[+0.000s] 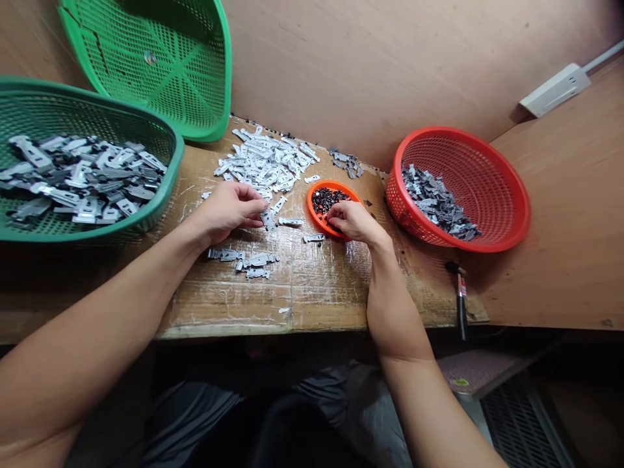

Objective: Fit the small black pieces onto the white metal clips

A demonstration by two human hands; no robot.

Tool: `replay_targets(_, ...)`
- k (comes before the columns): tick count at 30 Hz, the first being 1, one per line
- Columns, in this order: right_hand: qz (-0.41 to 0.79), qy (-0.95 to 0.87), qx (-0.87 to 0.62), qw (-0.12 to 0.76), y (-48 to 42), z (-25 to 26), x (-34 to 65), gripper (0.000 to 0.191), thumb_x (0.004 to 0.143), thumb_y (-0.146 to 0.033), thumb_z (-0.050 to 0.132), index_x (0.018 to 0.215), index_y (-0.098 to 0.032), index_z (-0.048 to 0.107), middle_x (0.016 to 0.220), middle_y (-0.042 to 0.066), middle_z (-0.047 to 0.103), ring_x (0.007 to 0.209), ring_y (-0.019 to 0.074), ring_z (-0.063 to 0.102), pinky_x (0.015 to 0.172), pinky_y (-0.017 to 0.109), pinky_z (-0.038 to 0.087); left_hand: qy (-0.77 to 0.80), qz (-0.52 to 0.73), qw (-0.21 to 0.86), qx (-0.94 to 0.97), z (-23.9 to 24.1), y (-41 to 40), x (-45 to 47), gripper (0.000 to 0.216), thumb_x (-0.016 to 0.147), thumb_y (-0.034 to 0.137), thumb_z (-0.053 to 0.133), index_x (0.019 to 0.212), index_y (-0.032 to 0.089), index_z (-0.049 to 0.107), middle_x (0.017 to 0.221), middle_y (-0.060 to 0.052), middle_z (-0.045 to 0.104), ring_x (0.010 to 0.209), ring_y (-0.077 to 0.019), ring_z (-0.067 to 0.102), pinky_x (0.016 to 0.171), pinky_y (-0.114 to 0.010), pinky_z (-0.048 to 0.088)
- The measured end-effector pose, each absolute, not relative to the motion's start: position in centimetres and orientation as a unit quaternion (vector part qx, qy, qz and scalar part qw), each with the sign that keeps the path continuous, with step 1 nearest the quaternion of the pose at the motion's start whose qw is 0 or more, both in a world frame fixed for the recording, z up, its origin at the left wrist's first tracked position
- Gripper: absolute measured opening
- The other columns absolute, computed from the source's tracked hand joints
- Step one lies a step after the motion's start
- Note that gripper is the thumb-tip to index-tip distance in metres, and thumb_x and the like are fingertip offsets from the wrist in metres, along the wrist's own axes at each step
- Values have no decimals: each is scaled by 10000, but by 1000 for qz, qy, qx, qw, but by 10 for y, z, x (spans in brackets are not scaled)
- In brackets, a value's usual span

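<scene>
My left hand (234,207) pinches a small flat metal bracket (268,220) by its end, just in front of a pile of silvery metal pieces (266,159). Over a small orange bowl (312,211) of tiny dark parts (327,199), my right hand (351,220) has its fingertips together among them; whether a part is between them is hidden. Two loose metal pieces (291,222) lie between the hands. Nearer me, several assembled-looking metal pieces (251,260) rest on the cardboard-covered table (331,286).
A dark green basket (178,153) of metal parts stands at left, with a bright green basket (227,65) leaning behind it. To the right are a red basket (521,208) of grey parts and a black-handled brush (461,305). A white power strip (556,90) is on the wall.
</scene>
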State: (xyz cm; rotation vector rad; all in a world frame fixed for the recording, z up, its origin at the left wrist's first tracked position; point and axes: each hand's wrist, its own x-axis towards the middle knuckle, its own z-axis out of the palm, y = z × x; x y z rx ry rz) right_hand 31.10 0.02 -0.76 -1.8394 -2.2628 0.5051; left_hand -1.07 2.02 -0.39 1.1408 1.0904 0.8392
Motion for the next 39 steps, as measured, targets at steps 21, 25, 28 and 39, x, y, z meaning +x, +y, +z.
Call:
replay_targets(21, 342, -711, -540, 295, -22, 13, 272, 126, 813, -360, 798, 866, -250, 767, 880, 40, 731, 822, 216, 690, 773, 409, 587, 468, 367, 635, 493, -11, 20, -9, 262, 778, 104, 915, 682, 181, 684, 741, -47, 667, 624, -144, 678, 681, -347, 631)
replay_targets(25, 393, -677, -536, 317, -19, 5, 251, 232, 834, -425, 820, 849, -250, 668, 785, 25, 703, 656, 174, 633, 624, 367, 528, 460, 367, 641, 492, -13, 18, -7, 272, 757, 117, 936, 685, 184, 682, 724, -33, 667, 618, -132, 659, 663, -321, 625)
replay_targets(28, 399, -675, -517, 343, -18, 3, 238, 315, 837, -485, 849, 826, -250, 640, 748, 15, 695, 602, 146, 580, 575, 341, 474, 459, 362, 648, 487, -13, 16, -5, 280, 752, 115, 929, 675, 185, 670, 692, -14, 648, 608, -125, 644, 674, -318, 630)
replay_targets(39, 419, -664, -497, 370, -6, -10, 191, 505, 757, -647, 909, 758, -234, 618, 711, -8, 622, 679, 147, 565, 635, 320, 470, 450, 353, 672, 471, -8, 11, -2, 239, 807, 85, 853, 666, 172, 681, 651, 0, 621, 571, -110, 602, 694, -302, 635)
